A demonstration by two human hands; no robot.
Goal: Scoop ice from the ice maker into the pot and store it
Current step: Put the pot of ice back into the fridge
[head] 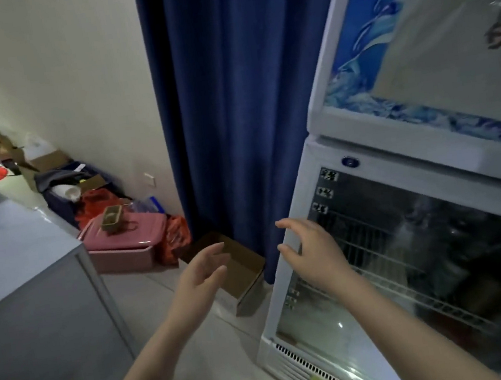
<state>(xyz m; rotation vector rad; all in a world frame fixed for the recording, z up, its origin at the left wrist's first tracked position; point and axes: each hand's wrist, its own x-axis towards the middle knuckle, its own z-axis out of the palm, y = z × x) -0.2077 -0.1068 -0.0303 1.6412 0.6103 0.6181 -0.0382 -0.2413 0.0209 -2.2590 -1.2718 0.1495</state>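
Observation:
A white glass-door display fridge [365, 155] stands at the right, with wire shelves and dim items behind its glass. My right hand [309, 249] is open, fingers spread, at the left edge of the glass door, near or touching the frame. My left hand [202, 272] is open and empty, held in the air left of the fridge over the floor. No pot, scoop or ice is in view.
A dark blue curtain [230, 96] hangs behind the hands. An open cardboard box [244, 273] lies on the floor beside the fridge. A grey counter [12, 253] is at the left. A pink bin [125, 238], bags and boxes line the wall.

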